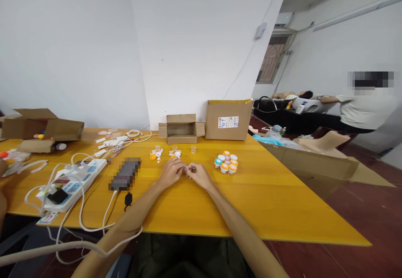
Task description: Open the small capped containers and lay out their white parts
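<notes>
Presently, one small whitish piece [185, 167] sits between the fingertips of the left hand [172, 173] and the right hand [199, 175], both pinched closed on it; fingers cover most of it, its shape indeterminable. Just beyond, the left hand partly hides one of two piles of white-and-orange plastic parts [153, 157]. Three clear plastic cups [193, 149] stand farther back. To the right, at least seven clear jars with orange, white and teal lids [232, 168] overlap in view.

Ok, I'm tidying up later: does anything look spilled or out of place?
The white cables look untidy, looping over the power strip and hanging past the front edge of the table. I see no spill.
</notes>
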Available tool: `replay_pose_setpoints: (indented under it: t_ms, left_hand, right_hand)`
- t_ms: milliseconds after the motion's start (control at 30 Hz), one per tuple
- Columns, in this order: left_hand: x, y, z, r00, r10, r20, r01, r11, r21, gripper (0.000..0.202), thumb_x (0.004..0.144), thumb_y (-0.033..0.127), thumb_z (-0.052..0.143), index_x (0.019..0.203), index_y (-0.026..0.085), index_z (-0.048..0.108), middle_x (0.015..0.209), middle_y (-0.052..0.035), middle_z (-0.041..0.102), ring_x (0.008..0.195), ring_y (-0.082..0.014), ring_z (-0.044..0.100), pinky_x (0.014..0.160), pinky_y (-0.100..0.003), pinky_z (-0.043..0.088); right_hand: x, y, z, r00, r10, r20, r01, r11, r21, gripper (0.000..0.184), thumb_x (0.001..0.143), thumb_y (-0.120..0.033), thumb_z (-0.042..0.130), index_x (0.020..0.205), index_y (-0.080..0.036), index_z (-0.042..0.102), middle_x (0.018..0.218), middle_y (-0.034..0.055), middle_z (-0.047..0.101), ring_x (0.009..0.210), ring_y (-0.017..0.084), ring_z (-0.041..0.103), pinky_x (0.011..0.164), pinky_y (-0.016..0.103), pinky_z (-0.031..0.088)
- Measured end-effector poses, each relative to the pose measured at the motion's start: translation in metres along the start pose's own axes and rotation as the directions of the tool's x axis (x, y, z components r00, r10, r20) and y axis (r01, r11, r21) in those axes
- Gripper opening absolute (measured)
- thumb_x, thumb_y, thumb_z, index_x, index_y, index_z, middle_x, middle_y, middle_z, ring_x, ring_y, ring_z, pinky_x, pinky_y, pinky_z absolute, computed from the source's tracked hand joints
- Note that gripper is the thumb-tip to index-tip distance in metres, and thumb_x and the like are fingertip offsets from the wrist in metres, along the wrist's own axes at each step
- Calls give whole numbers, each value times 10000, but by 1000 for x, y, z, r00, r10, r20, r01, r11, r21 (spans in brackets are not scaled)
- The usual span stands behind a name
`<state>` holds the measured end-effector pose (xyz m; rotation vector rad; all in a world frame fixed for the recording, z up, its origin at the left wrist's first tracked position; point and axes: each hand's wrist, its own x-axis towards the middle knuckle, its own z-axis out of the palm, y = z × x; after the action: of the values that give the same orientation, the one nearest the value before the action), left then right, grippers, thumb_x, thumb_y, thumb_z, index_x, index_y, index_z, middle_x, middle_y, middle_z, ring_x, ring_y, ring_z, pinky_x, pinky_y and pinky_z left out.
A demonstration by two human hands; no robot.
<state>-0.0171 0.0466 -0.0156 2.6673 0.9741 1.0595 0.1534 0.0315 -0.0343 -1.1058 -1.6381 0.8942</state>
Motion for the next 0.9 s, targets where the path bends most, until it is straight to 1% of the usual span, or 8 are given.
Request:
replay_pose_setpoints:
  t_ms: [100, 233, 333, 433, 567, 700, 800, 900]
  left_hand:
    - [0, 0, 0, 1000, -4, -19, 4, 1000, 6, 268, 913, 116, 505, 993, 245, 726, 848, -52, 694, 901, -226, 600, 860, -375, 479]
    - [1, -1, -1, 997, -19, -69, 18, 1000, -15, 212, 953, 191, 503, 982, 236, 708, 857, -48, 695, 910, -217, 606, 858, -359, 481]
    - [1, -1, -1, 995, -28, -94, 25, 999, -31, 189, 960, 214, 510, 972, 226, 698, 864, -50, 695, 912, -214, 609, 855, -355, 486]
    - [1, -1, -2, 997, -33, -68, 31, 999, -27, 187, 961, 211, 510, 974, 231, 695, 882, -51, 700, 942, -219, 608, 867, -362, 487]
    - [0, -1, -1, 1000, -13, 9, 13, 1000, -6, 209, 946, 162, 513, 998, 246, 698, 931, -54, 714, 1008, -227, 603, 902, -381, 479]
    - [0, -3, 1, 999, 12, 31, -12, 1000, -14, 229, 930, 140, 519, 1018, 252, 698, 965, -62, 718, 1036, -237, 601, 923, -398, 476]
    - [-1, -5, 2, 999, 3, 38, -3, 1000, -13, 263, 905, 124, 534, 1064, 261, 693, 983, -64, 717, 1053, -247, 597, 941, -413, 473]
    - [-1, -4, 2, 999, -15, 40, 15, 1000, -12, 300, 892, 104, 534, 1103, 258, 681, 1000, -69, 709, 1059, -252, 594, 943, -418, 472]
  right_hand:
    - [0, 0, 0, 1000, 4, -14, -4, 1000, 18, 200, 805, -361, 611, 671, -214, 590, 578, -14, 672, 510, 148, 637, 548, 268, 531]
    - [1, -1, 0, 996, 29, -80, -28, 999, 19, 151, 802, -312, 578, 681, -221, 571, 581, -16, 664, 506, 156, 641, 552, 274, 526]
    - [2, 0, -2, 991, 30, -131, -30, 1000, 0, 141, 809, -308, 561, 696, -224, 575, 588, -12, 666, 516, 164, 646, 566, 283, 532]
    - [3, 1, -4, 982, 18, -187, -27, 998, -48, 155, 820, -337, 557, 717, -227, 589, 592, -11, 663, 530, 174, 646, 573, 293, 533]
    - [4, 2, -7, 968, -18, -249, -14, 992, -125, 136, 805, -339, 577, 727, -229, 596, 662, 8, 693, 618, 194, 662, 622, 307, 534]
    - [4, 1, -8, 965, -36, -258, -4, 988, -155, 103, 799, -310, 573, 747, -229, 608, 723, 22, 716, 669, 200, 663, 668, 316, 539]
    - [4, 0, -7, 966, -55, -254, 9, 984, -177, 96, 806, -296, 566, 761, -228, 617, 741, 21, 713, 677, 197, 650, 676, 313, 532]
    - [2, -2, -8, 961, -99, -260, 41, 975, -218, 101, 812, -282, 553, 746, -229, 610, 724, 12, 679, 673, 190, 624, 667, 299, 509]
